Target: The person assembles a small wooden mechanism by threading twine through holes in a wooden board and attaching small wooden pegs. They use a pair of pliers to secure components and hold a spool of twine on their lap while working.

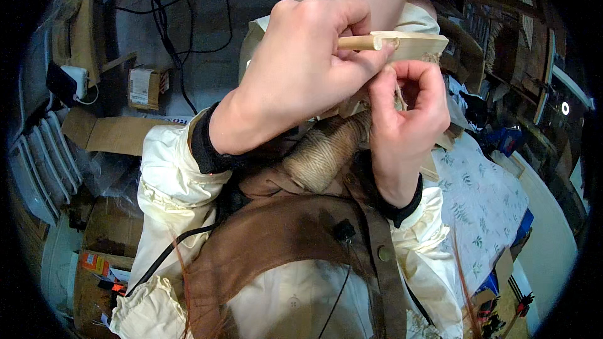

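My left hand (286, 66) is closed around a pale round wooden stick (359, 43), whose cut end sticks out past the fingers. Against that end lies a flat light wooden piece (418, 43) with a slanted tip; whether the two are joined I cannot tell. Just below, thumb and forefinger of my right hand (411, 116) pinch a thin strand of twine (399, 95), close to my left fingertips. Some frayed fibre shows under the flat piece's right end. A wound spool of beige twine (323, 154) rests in my lap beneath both hands.
To the left are a small cardboard box (147, 86), an open carton (116, 135) and a white radiator (53, 150). Black cables (164, 31) trail over the floor. At right lies a leaf-patterned cloth (480, 198), with wooden boards (524, 44) stacked beyond.
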`<state>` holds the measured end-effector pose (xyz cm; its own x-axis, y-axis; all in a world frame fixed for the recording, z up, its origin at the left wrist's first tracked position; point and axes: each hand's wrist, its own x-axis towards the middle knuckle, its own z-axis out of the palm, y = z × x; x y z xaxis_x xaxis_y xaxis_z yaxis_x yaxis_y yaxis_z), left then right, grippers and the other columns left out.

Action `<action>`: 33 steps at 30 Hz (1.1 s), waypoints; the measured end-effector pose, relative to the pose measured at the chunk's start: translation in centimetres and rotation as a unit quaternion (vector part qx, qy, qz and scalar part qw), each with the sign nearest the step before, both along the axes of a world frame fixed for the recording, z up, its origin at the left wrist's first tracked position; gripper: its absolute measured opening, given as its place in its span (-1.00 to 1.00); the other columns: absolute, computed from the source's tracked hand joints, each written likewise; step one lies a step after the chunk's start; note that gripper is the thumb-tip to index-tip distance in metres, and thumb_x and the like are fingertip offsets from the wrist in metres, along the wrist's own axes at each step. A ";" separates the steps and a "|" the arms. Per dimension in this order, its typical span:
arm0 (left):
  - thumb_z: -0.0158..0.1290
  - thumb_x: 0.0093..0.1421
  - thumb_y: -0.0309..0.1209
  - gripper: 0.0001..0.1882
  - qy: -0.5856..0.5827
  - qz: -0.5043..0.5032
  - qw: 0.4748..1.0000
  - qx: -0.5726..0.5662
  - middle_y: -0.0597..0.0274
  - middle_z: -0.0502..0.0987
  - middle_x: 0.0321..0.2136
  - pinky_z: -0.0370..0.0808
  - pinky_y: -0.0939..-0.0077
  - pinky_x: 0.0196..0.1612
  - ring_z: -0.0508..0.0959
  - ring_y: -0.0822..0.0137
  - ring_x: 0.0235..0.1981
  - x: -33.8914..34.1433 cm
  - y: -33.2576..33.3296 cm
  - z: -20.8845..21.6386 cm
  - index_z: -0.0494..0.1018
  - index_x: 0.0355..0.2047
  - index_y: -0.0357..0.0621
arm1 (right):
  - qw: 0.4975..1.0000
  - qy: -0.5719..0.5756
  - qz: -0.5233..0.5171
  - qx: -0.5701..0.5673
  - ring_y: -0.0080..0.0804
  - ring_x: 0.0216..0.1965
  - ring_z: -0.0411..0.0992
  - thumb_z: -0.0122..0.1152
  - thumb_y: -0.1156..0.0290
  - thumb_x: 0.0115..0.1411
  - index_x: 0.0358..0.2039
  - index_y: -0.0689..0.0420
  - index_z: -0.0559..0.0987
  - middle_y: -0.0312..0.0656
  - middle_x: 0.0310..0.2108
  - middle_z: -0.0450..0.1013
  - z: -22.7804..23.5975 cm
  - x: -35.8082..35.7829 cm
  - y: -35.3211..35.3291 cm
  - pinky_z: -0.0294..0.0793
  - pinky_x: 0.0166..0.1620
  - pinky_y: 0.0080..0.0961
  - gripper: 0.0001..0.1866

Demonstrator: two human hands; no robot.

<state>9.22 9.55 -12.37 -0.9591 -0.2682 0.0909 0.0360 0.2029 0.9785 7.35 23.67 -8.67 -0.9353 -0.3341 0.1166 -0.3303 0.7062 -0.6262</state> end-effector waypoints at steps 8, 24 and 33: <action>0.23 0.02 -0.29 -0.71 0.032 0.008 0.999 -0.026 0.28 0.35 -0.78 0.26 0.63 -0.64 0.31 0.57 -0.72 0.2 0.2 0.1 0.42 -0.61 -0.24 | 0.973 -0.206 -0.097 -0.040 -0.60 -0.63 0.22 0.27 0.46 -0.04 -0.53 0.23 0.43 -0.31 -0.66 0.32 1.2 -0.7 0.0 0.23 -0.53 -0.62 -0.82; 0.08 0.18 -0.26 -0.71 -0.031 -0.160 0.987 -0.007 0.24 0.30 -0.78 0.24 0.55 -0.65 0.25 0.57 -0.70 0.5 -0.8 0.4 0.50 -0.49 -0.29 | 0.996 0.015 0.086 0.028 -0.27 -0.45 0.37 0.16 0.64 0.07 -0.39 0.26 0.43 -0.11 -0.43 0.34 1.6 0.5 1.2 0.40 -0.38 -0.47 -0.89; 0.06 0.20 -0.36 -0.76 -0.065 -0.139 0.982 0.106 0.39 0.37 -0.68 0.21 0.68 -0.57 0.28 0.61 -0.62 2.2 -1.1 3.3 0.51 -0.43 -0.36 | 0.969 -0.124 0.053 -0.208 -0.53 -0.44 0.40 0.07 0.64 0.19 -0.31 0.28 0.41 -0.20 -0.38 0.34 3.6 0.9 2.3 0.43 -0.33 -0.64 -0.94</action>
